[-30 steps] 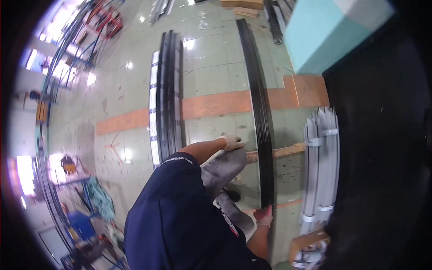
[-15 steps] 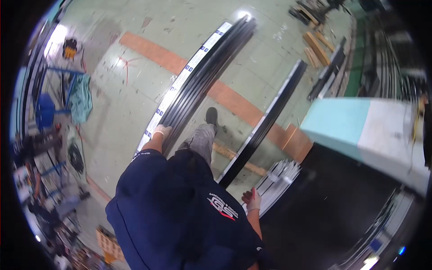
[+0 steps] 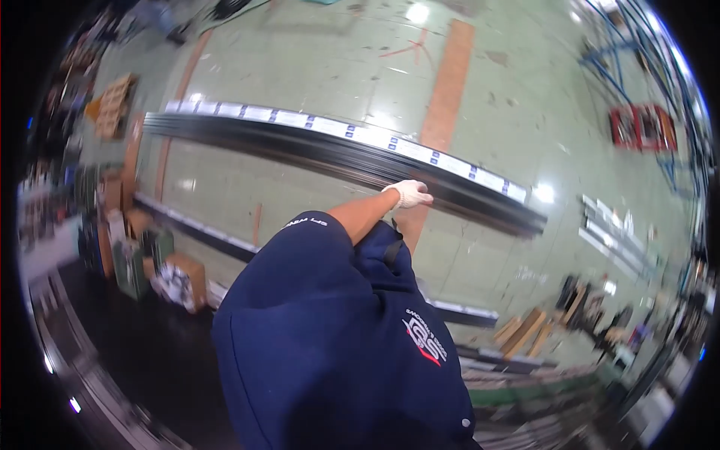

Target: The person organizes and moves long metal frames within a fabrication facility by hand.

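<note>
A long stack of black profiles (image 3: 300, 142) crosses the view, with a white, blue-marked strip (image 3: 367, 135) along its far side. My left hand (image 3: 411, 193), in a white glove, reaches to the near edge of the stack, right of its middle. It lies over or against the profiles with its fingers loosely bent, not wrapped round them. Whether it presses on them cannot be made out. My right hand is out of sight.
Another long dark profile (image 3: 202, 232) lies on the floor behind my body. Wooden blocks (image 3: 523, 332) are at the lower right, light metal bars (image 3: 615, 238) at the right. A red frame (image 3: 643, 127) stands far right. Cardboard boxes (image 3: 186, 277) sit at the left.
My view has turned, so the stack now runs across rather than up the frame. My left hand has shifted along the stack's near side. My right hand has gone out of view.
</note>
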`<state>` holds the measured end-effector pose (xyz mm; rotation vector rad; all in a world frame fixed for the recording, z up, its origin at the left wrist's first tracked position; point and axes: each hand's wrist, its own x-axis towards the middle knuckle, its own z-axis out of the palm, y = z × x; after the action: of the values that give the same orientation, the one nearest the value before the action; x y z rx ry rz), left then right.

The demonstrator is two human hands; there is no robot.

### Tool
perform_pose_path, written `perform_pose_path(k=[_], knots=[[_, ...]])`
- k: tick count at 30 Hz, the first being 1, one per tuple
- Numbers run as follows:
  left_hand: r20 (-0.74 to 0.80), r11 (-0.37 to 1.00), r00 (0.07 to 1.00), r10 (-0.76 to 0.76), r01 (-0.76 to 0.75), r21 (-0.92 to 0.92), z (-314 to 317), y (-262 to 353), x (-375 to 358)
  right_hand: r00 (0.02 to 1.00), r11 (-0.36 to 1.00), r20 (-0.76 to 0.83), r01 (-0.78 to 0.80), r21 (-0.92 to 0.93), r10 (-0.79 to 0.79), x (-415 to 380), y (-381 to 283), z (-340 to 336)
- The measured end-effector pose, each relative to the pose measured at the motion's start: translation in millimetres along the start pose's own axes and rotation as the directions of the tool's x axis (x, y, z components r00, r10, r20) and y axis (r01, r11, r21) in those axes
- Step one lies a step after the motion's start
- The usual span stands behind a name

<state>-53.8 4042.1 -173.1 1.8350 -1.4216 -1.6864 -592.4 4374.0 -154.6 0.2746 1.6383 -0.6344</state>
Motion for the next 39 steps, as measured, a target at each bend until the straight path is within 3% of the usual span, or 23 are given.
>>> perform_pose_path(k=[2, 4, 6, 8, 9, 11, 12, 14, 15, 16, 17, 18, 20, 22, 24, 26, 28, 29, 32, 33, 35, 36, 39], knots=[[-0.107, 0.988, 0.988, -0.116, 0.104, -0.112, 1, -8, 2, 0.998, 0.997, 0.068, 0.001, -0.077, 0.005, 53, -112, 0], [-0.235, 0.952, 0.940, -0.246, 0.188, -0.242, 8, -41, -4, 0.950, 0.919, -0.042, 0.288, -0.270, -0.310, 42, -208, 52], [-0.403, 0.890, 0.814, -0.419, 0.280, -0.359, 8, -34, -55, 0.924, 0.968, 0.362, 0.192, -0.159, -0.123, 96, -310, 69], [-0.565, 0.818, 0.604, -0.562, 0.306, -0.487, 41, -56, -93, 0.801, 0.937, 0.597, 0.174, -0.301, 0.043, 146, -404, 112], [-0.607, 0.744, 0.430, -0.668, 0.362, -0.562, 65, -64, -111, 0.837, 0.885, 0.546, 0.267, -0.382, -0.017, 153, -430, 145], [-0.640, 0.656, 0.145, -0.755, 0.127, -0.744, 134, -27, -169, 0.852, 0.749, 0.524, 0.355, -0.559, -0.013, 147, -488, 195], [-0.576, 0.577, 0.069, -0.814, 0.193, -0.793, 168, -11, -194, 0.835, 0.691, 0.547, 0.358, -0.628, 0.065, 147, -518, 209], [-0.488, 0.511, -0.266, -0.831, -0.022, -0.859, 281, -17, -196, 0.827, 0.411, 0.562, 0.506, -0.758, 0.018, 129, -578, 230], [-0.350, 0.409, -0.313, -0.883, -0.143, -0.901, 321, 43, -202, 0.749, 0.291, 0.662, 0.638, -0.713, -0.018, 162, -615, 230], [-0.245, 0.298, -0.239, -0.940, -0.217, -0.930, 380, 45, -196, 0.658, 0.166, 0.751, 0.746, -0.644, -0.043, 196, -645, 231], [-0.157, 0.214, -0.193, -0.968, -0.323, -0.922, 460, 10, -167, 0.812, 0.326, 0.571, 0.575, -0.750, -0.118, 156, -654, 239], [-0.127, 0.099, 0.067, -0.990, -0.324, -0.941, 494, 81, -172, 0.812, 0.384, 0.580, 0.557, -0.737, -0.066, 147, -672, 236], [-0.083, 0.018, 0.214, -0.973, -0.288, -0.957, 599, 121, -138, 0.805, 0.411, 0.591, 0.521, -0.748, 0.056, 161, -713, 219], [0.074, -0.103, 0.175, -0.982, -0.161, -0.982, 667, 183, -106, 0.881, 0.351, 0.466, 0.412, -0.841, 0.083, 189, -743, 202], [0.231, -0.297, 0.338, -0.912, -0.156, -0.942, 753, 189, -66, 0.892, 0.325, 0.398, 0.320, -0.890, 0.213, 202, -770, 185], [0.312, -0.473, 0.424, -0.850, -0.354, -0.807, 811, 209, -30, 0.814, 0.336, 0.376, 0.238, -0.911, 0.443, 214, -785, 160], [0.250, -0.392, 0.388, -0.887, -0.348, -0.852, 820, 241, -12, 0.862, -0.008, 0.506, 0.506, -0.862, -0.001, 181, -759, 131], [0.134, -0.422, 0.538, -0.832, -0.457, -0.783, 838, 241, -5, 0.847, -0.055, 0.528, 0.531, -0.846, 0.053, 172, -756, 117], [0.000, -0.178, 0.392, -0.920, -0.417, -0.891, 859, 241, 34, 0.757, -0.258, 0.610, 0.653, -0.712, 0.233, 171, -775, 54], [-0.025, -0.235, 0.465, -0.885, -0.492, -0.838, 864, 238, 38, 0.783, -0.342, 0.582, 0.620, -0.706, 0.218, 163, -784, 28], [-0.061, -0.177, 0.331, -0.942, -0.641, -0.747, 851, 275, 39, 0.818, -0.490, 0.534, 0.563, -0.665, 0.215, 152, -797, -2], [-0.153, -0.192, 0.391, -0.907, -0.710, -0.677, 867, 274, 39, 0.839, -0.554, 0.499, 0.526, -0.646, 0.214, 152, -812, -23], [-0.154, -0.105, 0.322, -0.934, -0.659, -0.744, 863, 337, 29, 0.800, -0.636, 0.546, 0.561, -0.530, 0.250, 182, -859, -59]])
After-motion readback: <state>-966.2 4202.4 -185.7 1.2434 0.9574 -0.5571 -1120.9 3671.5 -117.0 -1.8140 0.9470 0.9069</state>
